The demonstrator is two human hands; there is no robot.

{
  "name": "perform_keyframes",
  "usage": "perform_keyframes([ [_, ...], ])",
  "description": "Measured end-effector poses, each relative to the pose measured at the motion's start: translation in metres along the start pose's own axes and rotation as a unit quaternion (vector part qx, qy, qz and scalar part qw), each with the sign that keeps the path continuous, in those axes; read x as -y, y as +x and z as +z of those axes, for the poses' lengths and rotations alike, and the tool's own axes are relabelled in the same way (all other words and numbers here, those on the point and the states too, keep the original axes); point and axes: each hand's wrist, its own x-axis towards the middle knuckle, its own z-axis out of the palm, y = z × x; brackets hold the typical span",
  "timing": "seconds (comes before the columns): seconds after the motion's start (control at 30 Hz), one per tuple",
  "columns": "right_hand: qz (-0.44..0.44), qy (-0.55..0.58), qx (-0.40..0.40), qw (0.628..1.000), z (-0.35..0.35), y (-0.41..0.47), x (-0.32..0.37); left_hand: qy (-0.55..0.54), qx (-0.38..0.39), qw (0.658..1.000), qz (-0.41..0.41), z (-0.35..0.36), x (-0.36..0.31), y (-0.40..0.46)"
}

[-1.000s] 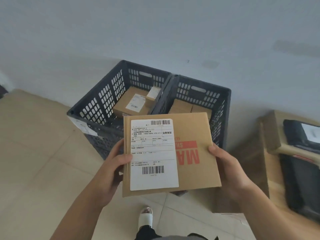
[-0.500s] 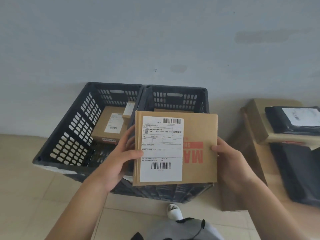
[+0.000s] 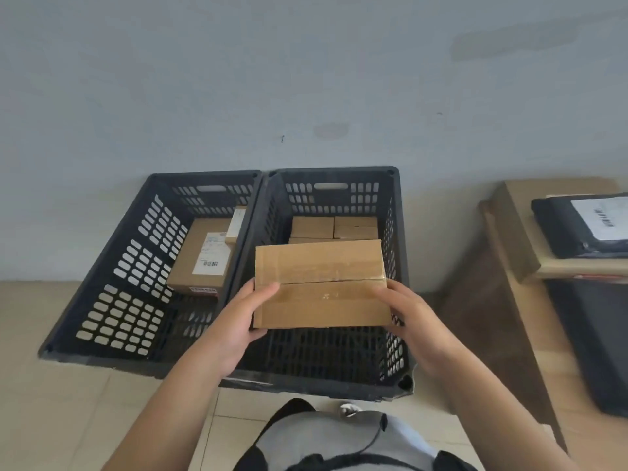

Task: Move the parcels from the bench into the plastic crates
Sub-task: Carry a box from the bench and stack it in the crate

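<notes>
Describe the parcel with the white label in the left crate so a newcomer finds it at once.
Two dark crates stand against the wall; take the left crate. Inside lies a brown box with a white barcode label on top. The right crate's boxes show no label.

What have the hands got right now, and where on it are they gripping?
A flat cardboard parcel, held over the right crate. The left hand grips its near-left corner, the right hand its near-right corner, thumbs on the taped top.
</notes>
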Motion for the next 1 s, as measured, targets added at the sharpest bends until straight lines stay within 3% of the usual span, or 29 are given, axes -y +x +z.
perform_keyframes([
  [0.23,0.061,-0.01,-0.056,0.997,0.013,0.011,-0.015,0.052,-0.082,0.993,-0.063,-0.005,0.03,0.044],
  [0.43,0.117,-0.005,-0.081,0.99,0.022,0.012,-0.026,0.073,-0.052,0.991,-0.096,-0.011,0.042,0.061],
  [1.0,0.173,-0.034,-0.177,0.968,0.053,0.055,-0.021,0.095,-0.03,0.992,-0.084,0.001,0.049,0.102],
])
